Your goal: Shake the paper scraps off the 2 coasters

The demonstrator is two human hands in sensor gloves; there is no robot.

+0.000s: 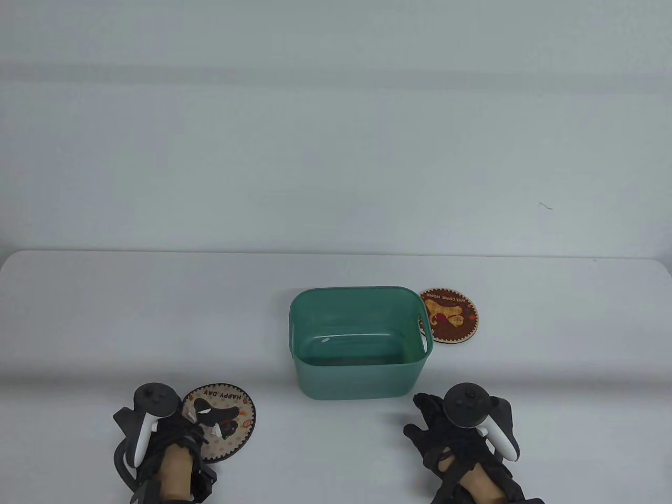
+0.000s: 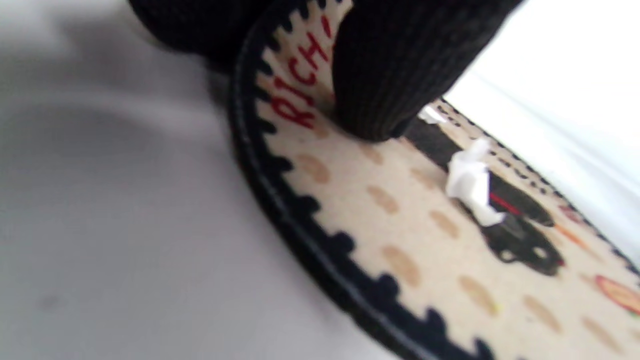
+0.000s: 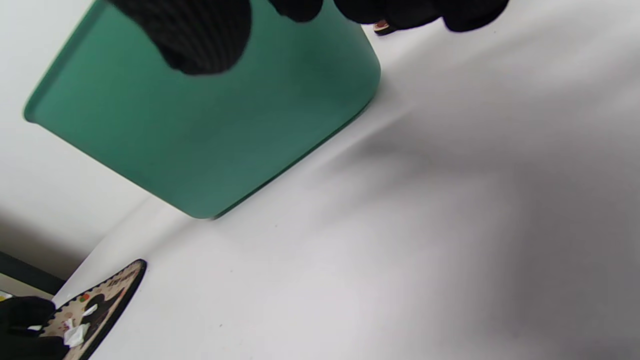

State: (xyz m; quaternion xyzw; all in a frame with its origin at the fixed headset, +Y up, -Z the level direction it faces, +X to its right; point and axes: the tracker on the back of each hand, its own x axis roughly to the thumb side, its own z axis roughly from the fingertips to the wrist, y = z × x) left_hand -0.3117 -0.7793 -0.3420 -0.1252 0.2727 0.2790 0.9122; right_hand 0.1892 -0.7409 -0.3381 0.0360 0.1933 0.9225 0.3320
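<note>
Two coasters: HAPPY DAY coaster (image 1: pixel 223 420) lower left of frame, paper scraps (image 2: pixel 470 182) on it, your left hand (image 1: pixel 176 443) pinching its near edge. Second coaster (image 1: pixel 450 316) right of green bin (image 1: pixel 357 341), centre. Your right hand (image 1: pixel 454 438) lower right, fingers relaxed, holding nothing.

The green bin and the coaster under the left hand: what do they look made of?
Green bin: likely moulded plastic, with smooth, faintly glossy walls, rounded corners and cut-out handle slots. Coaster: matte printed face with a dark stitched-looking rim, perhaps fabric or cork; the pictures cannot settle which. The white scraps on it look like crumpled paper.
</note>
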